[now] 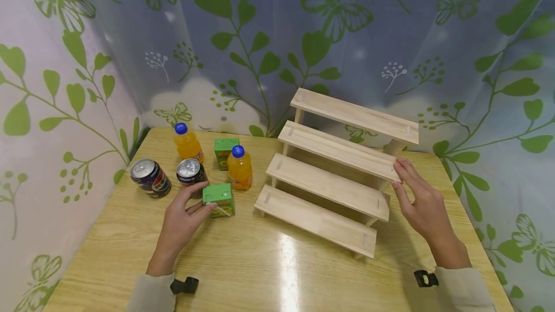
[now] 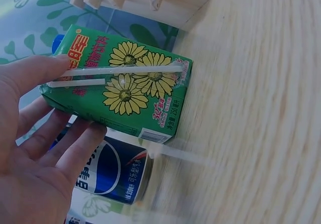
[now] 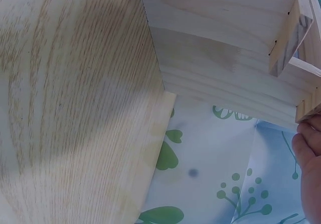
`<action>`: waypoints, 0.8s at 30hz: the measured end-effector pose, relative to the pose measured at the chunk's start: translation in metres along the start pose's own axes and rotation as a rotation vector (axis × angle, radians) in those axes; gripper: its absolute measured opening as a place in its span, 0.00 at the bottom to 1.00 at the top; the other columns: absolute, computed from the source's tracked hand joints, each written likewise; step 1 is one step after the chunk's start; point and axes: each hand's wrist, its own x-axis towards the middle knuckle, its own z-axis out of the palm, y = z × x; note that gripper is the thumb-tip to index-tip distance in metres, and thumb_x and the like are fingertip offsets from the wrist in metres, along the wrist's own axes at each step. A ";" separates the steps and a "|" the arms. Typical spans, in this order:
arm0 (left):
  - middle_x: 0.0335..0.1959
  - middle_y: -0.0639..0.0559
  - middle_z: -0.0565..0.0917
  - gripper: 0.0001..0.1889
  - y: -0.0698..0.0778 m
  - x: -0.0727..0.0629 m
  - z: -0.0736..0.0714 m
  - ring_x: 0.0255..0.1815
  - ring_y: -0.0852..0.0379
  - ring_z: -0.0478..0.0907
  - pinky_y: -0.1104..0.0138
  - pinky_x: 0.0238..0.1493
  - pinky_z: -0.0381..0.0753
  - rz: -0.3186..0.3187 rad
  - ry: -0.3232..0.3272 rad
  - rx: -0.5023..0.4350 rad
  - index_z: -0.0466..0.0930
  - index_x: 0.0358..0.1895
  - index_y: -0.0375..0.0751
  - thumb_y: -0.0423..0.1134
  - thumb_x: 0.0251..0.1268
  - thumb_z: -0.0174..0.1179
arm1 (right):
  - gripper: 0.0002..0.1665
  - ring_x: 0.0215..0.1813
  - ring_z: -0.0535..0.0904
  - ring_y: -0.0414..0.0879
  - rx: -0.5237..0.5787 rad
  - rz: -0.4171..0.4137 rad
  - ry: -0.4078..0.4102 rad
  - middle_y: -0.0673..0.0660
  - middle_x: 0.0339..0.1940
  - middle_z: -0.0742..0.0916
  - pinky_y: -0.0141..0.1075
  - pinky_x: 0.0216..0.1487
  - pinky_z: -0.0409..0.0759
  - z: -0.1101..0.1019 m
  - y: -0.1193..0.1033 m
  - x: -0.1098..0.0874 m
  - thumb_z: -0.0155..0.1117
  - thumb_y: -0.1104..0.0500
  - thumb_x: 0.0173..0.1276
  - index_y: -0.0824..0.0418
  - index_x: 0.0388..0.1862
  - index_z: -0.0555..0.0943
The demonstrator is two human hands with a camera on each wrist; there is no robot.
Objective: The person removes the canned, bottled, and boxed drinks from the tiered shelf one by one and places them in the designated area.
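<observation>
My left hand pinches a green drink carton near its top, between thumb and fingers. In the left wrist view the carton shows yellow flowers and a white straw fixed to its face. Just behind it stands a dark blue soda can, partly hidden by the hand. My right hand touches the right end of a four-step wooden display shelf, at its second-highest board, fingers mostly straight. The right wrist view catches only some fingers of that hand at the shelf's side panel.
Another dark soda can stands at the left. Two orange drink bottles with blue caps, one at the back and one nearer the shelf, flank a second green carton. A patterned curtain hangs behind the wooden table.
</observation>
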 end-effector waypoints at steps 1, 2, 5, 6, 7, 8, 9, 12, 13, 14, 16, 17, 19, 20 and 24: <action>0.69 0.43 0.80 0.29 0.000 0.000 0.000 0.66 0.55 0.77 0.80 0.61 0.82 -0.001 -0.003 0.002 0.77 0.75 0.40 0.36 0.74 0.73 | 0.33 0.69 0.82 0.69 0.000 -0.002 -0.002 0.67 0.75 0.82 0.59 0.44 0.86 0.000 0.000 0.000 0.71 0.71 0.71 0.69 0.75 0.79; 0.69 0.43 0.79 0.29 0.000 0.000 0.000 0.66 0.54 0.77 0.80 0.61 0.82 -0.002 -0.006 0.003 0.77 0.75 0.40 0.36 0.74 0.73 | 0.33 0.68 0.82 0.69 -0.003 -0.005 -0.003 0.68 0.75 0.82 0.58 0.43 0.86 0.000 0.000 0.000 0.71 0.71 0.72 0.70 0.75 0.79; 0.71 0.43 0.79 0.30 -0.001 0.000 -0.001 0.67 0.52 0.76 0.80 0.62 0.81 0.001 -0.016 0.003 0.76 0.76 0.41 0.37 0.74 0.73 | 0.32 0.67 0.83 0.70 -0.008 -0.021 0.000 0.68 0.75 0.82 0.56 0.34 0.86 0.000 0.000 0.000 0.70 0.70 0.73 0.70 0.75 0.79; 0.71 0.43 0.79 0.30 -0.001 0.001 -0.001 0.67 0.52 0.76 0.80 0.62 0.81 0.005 -0.017 0.004 0.76 0.76 0.41 0.37 0.74 0.73 | 0.31 0.67 0.83 0.70 -0.010 -0.026 0.001 0.68 0.75 0.82 0.56 0.32 0.85 0.000 0.000 0.000 0.69 0.70 0.73 0.71 0.75 0.78; 0.71 0.42 0.78 0.30 -0.002 0.001 -0.001 0.66 0.52 0.76 0.80 0.62 0.81 0.009 -0.018 0.003 0.76 0.76 0.41 0.37 0.74 0.73 | 0.31 0.66 0.83 0.71 -0.011 -0.029 0.002 0.68 0.75 0.82 0.55 0.31 0.84 0.000 0.000 0.000 0.69 0.69 0.74 0.71 0.75 0.78; 0.71 0.42 0.78 0.30 -0.002 0.001 -0.001 0.66 0.53 0.77 0.80 0.62 0.81 0.013 -0.017 0.002 0.76 0.76 0.40 0.36 0.74 0.73 | 0.31 0.66 0.83 0.71 -0.010 -0.031 0.003 0.68 0.75 0.82 0.55 0.31 0.85 0.000 0.000 0.000 0.69 0.69 0.74 0.71 0.75 0.78; 0.72 0.42 0.78 0.30 -0.003 0.001 -0.001 0.66 0.54 0.77 0.81 0.63 0.81 0.018 -0.016 0.000 0.76 0.77 0.40 0.36 0.74 0.73 | 0.30 0.66 0.83 0.71 -0.011 -0.032 0.003 0.67 0.75 0.82 0.55 0.31 0.85 0.000 0.000 0.000 0.69 0.68 0.75 0.70 0.75 0.78; 0.72 0.40 0.78 0.30 -0.004 0.001 -0.001 0.65 0.58 0.77 0.81 0.63 0.81 0.039 -0.014 -0.013 0.76 0.76 0.39 0.34 0.75 0.72 | 0.30 0.66 0.83 0.70 -0.010 -0.032 0.008 0.67 0.75 0.82 0.56 0.33 0.85 0.000 0.001 -0.001 0.69 0.68 0.76 0.70 0.75 0.79; 0.72 0.40 0.78 0.30 -0.004 0.001 -0.002 0.65 0.59 0.77 0.80 0.63 0.81 0.045 -0.015 -0.020 0.76 0.76 0.39 0.34 0.75 0.72 | 0.30 0.66 0.84 0.70 -0.010 -0.030 0.010 0.66 0.75 0.82 0.56 0.34 0.85 0.000 0.001 -0.001 0.69 0.68 0.76 0.70 0.75 0.79; 0.72 0.40 0.77 0.29 -0.004 0.001 -0.002 0.65 0.60 0.77 0.80 0.63 0.82 0.052 -0.015 -0.028 0.76 0.76 0.39 0.33 0.75 0.71 | 0.30 0.66 0.84 0.70 -0.009 -0.029 0.011 0.66 0.75 0.83 0.57 0.35 0.86 0.000 0.001 -0.001 0.69 0.68 0.75 0.70 0.75 0.79; 0.73 0.40 0.77 0.29 -0.004 0.001 -0.002 0.65 0.61 0.76 0.79 0.63 0.82 0.063 -0.015 -0.043 0.76 0.76 0.38 0.33 0.76 0.71 | 0.31 0.67 0.83 0.69 -0.009 -0.024 0.010 0.66 0.75 0.83 0.57 0.36 0.86 0.000 0.000 -0.001 0.70 0.69 0.74 0.70 0.75 0.79; 0.73 0.40 0.77 0.28 -0.004 0.001 -0.002 0.64 0.62 0.76 0.79 0.63 0.83 0.066 -0.015 -0.046 0.76 0.76 0.39 0.32 0.76 0.70 | 0.31 0.67 0.83 0.69 -0.010 -0.023 0.006 0.66 0.76 0.82 0.57 0.36 0.86 0.000 0.000 -0.001 0.70 0.69 0.73 0.70 0.75 0.79; 0.73 0.40 0.77 0.28 -0.004 0.001 -0.002 0.64 0.63 0.76 0.78 0.62 0.83 0.071 -0.014 -0.052 0.76 0.76 0.39 0.32 0.76 0.70 | 0.33 0.68 0.83 0.69 -0.011 -0.011 -0.004 0.65 0.76 0.82 0.58 0.40 0.86 -0.001 0.000 0.000 0.71 0.70 0.72 0.69 0.76 0.79; 0.73 0.39 0.77 0.27 -0.004 0.001 -0.003 0.64 0.64 0.76 0.78 0.62 0.84 0.074 -0.015 -0.052 0.76 0.76 0.39 0.32 0.76 0.70 | 0.33 0.69 0.83 0.68 -0.012 -0.006 -0.007 0.65 0.76 0.82 0.58 0.42 0.86 -0.001 -0.001 0.000 0.71 0.70 0.72 0.69 0.76 0.79; 0.72 0.39 0.78 0.26 -0.002 0.001 -0.005 0.64 0.64 0.76 0.79 0.62 0.84 0.102 -0.014 -0.042 0.77 0.75 0.38 0.31 0.77 0.68 | 0.34 0.69 0.83 0.68 -0.012 0.006 -0.019 0.65 0.76 0.83 0.59 0.47 0.85 -0.001 -0.001 0.002 0.72 0.71 0.70 0.68 0.75 0.79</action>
